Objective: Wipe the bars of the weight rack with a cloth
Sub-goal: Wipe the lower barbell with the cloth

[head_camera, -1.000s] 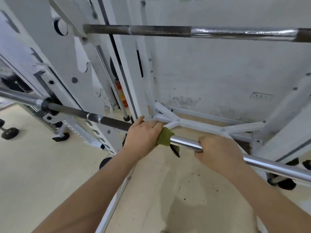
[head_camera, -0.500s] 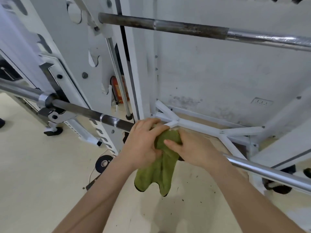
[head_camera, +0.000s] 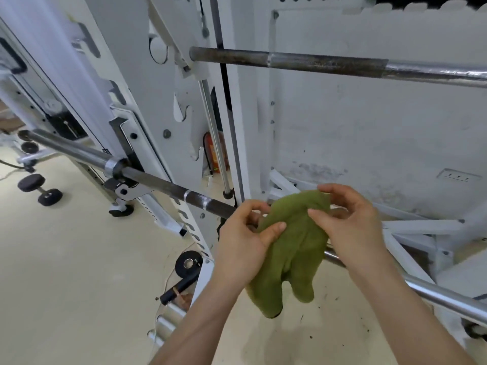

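All you really get of the person is two arms, bare skin the whole way from fingertips to where the view cuts them off. The left hand (head_camera: 245, 243) shows up at about 6 o'clock from centre, and the left forearm (head_camera: 200, 320) runs out at the bottom edge around 7 o'clock. The right hand (head_camera: 350, 227) is at roughly 4 o'clock, with the right forearm (head_camera: 411, 312) leaving near 5 o'clock. Both have slim wrists and smooth forearms, and the wide lens makes them look thicker toward the bottom. The left thumbnail (head_camera: 281, 226) is short and plain.
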The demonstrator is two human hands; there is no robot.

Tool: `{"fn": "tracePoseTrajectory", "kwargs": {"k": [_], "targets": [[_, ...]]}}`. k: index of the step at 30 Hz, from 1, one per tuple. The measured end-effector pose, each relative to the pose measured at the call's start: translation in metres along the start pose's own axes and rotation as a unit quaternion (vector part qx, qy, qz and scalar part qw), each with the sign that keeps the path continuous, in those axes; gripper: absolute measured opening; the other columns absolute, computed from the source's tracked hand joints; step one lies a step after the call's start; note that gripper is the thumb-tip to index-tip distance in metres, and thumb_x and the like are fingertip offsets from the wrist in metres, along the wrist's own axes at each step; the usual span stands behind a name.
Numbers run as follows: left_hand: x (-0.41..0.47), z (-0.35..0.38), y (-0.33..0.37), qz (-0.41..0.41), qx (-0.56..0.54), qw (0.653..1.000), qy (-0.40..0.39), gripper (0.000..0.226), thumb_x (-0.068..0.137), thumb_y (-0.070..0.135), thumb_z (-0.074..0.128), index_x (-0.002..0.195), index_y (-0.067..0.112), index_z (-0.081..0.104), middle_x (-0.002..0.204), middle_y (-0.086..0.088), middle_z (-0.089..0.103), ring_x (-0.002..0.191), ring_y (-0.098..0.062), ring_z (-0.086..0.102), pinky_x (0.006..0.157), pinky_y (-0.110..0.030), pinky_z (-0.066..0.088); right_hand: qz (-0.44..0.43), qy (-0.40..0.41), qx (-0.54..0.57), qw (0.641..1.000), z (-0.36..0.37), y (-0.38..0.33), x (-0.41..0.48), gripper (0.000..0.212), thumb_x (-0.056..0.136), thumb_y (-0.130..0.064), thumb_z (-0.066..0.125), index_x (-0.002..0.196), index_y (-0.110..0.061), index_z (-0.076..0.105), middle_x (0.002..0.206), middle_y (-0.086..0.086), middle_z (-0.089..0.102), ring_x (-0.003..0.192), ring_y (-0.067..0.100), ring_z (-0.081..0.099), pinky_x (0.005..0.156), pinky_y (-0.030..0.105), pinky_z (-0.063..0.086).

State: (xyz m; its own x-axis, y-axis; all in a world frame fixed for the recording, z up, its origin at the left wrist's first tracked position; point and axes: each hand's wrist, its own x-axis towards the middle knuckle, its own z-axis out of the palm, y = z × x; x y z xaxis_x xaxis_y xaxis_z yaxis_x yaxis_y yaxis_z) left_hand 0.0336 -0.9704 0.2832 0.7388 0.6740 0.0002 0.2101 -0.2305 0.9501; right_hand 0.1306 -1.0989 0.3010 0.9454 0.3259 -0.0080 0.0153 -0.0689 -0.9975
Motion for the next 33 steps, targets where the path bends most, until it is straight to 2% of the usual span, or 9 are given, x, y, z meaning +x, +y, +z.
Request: {"fn": "tracePoseTrajectory", "kwargs": {"k": [2,4,6,9,12,17,23,27,33], "targets": [[0.012,0.001,0.010,0.003,-0.017,1.000,-0.017,0.020,0.073,0.025,0.083,0.085,0.032,0.069,0.069,0.012,0.060,0.066,-0.001,0.057,0.067,-0.021,0.052,-0.041,0.047,-0.098,0.993,-0.007,-0.005,0.004,0.046,0.079,-0.008,0.075,0.115,-0.035,0.063,0.109,-0.003,0.059,0.083,0.012,0.064,0.076,0.033,0.057],[0.022,0.001,0.015,0.009,0.006,1.000,-0.024,0.015,0.077,0.027,0.079,0.089,0.033,0.073,0.074,0.018,0.064,0.071,0.007,0.057,0.068,-0.009,0.045,-0.038,0.011,-0.298,0.954,-0.010,-0.013,0.007,0.069,0.081,-0.030,0.073,0.142,-0.030,0.040,0.136,0.003,0.040,0.116,0.021,0.050,0.103,0.040,0.043],[0.037,-0.011,0.012,0.020,0.047,0.998,-0.029,0.015,0.083,0.026,0.073,0.097,0.031,0.074,0.085,0.023,0.067,0.081,0.011,0.058,0.079,-0.009,0.044,-0.008,-0.136,-0.537,0.833,0.005,-0.020,0.010,0.095,0.076,-0.063,0.062,0.150,-0.023,0.020,0.151,0.009,0.026,0.138,0.030,0.025,0.114,0.045,0.028],[0.059,-0.039,-0.004,0.066,0.134,0.987,-0.061,0.019,0.089,0.021,0.066,0.105,0.026,0.074,0.102,0.014,0.069,0.093,0.001,0.059,0.094,-0.022,0.045,-0.019,-0.251,-0.682,0.687,0.064,-0.004,0.008,0.082,0.072,-0.075,0.054,0.132,-0.021,0.038,0.124,0.003,0.056,0.117,0.026,0.051,0.094,0.042,0.045],[0.081,-0.080,-0.025,0.151,0.226,0.961,-0.058,0.020,0.092,0.024,0.062,0.109,0.026,0.073,0.105,0.005,0.064,0.101,-0.013,0.054,0.093,-0.025,0.040,-0.110,-0.185,-0.684,0.697,0.115,0.016,0.011,0.030,0.088,-0.050,0.052,0.103,-0.024,0.049,0.083,-0.005,0.060,0.073,0.019,0.060,0.065,0.032,0.050],[0.145,-0.202,-0.074,0.141,0.346,0.894,0.248,0.030,0.084,0.008,0.059,0.113,0.013,0.065,0.113,-0.013,0.056,0.106,-0.033,0.047,0.085,-0.041,0.040,-0.141,-0.180,-0.684,0.693,0.188,0.024,0.031,0.013,0.092,-0.028,0.055,0.100,-0.019,0.049,0.072,-0.007,0.054,0.055,0.013,0.053,0.052,0.029,0.050],[0.182,-0.232,-0.120,0.171,0.445,0.868,0.138,0.035,0.077,0.016,0.038,0.097,0.010,0.066,0.101,-0.012,0.064,0.101,-0.035,0.051,0.086,-0.037,0.038,-0.173,-0.193,-0.639,0.724,0.322,0.013,0.053,0.019,0.090,-0.020,0.058,0.105,-0.015,0.047,0.093,0.002,0.063,0.072,0.025,0.062,0.056,0.031,0.040],[0.183,-0.242,-0.129,0.214,0.406,0.880,0.125,0.032,0.072,0.004,0.059,0.103,0.006,0.067,0.105,-0.009,0.067,0.102,-0.030,0.056,0.091,-0.030,0.039,-0.171,-0.187,-0.607,0.753,0.395,0.002,0.060,0.019,0.092,-0.012,0.052,0.112,-0.010,0.051,0.107,0.007,0.065,0.094,0.029,0.066,0.065,0.033,0.037],[0.184,-0.243,-0.132,0.211,0.453,0.858,0.120,0.038,0.068,-0.004,0.063,0.105,0.006,0.066,0.109,-0.013,0.064,0.108,-0.034,0.053,0.100,-0.038,0.039,-0.156,-0.214,-0.633,0.728,0.334,0.012,0.060,0.010,0.091,-0.026,0.053,0.093,-0.017,0.049,0.078,0.000,0.054,0.079,0.024,0.063,0.059,0.031,0.038]]}}
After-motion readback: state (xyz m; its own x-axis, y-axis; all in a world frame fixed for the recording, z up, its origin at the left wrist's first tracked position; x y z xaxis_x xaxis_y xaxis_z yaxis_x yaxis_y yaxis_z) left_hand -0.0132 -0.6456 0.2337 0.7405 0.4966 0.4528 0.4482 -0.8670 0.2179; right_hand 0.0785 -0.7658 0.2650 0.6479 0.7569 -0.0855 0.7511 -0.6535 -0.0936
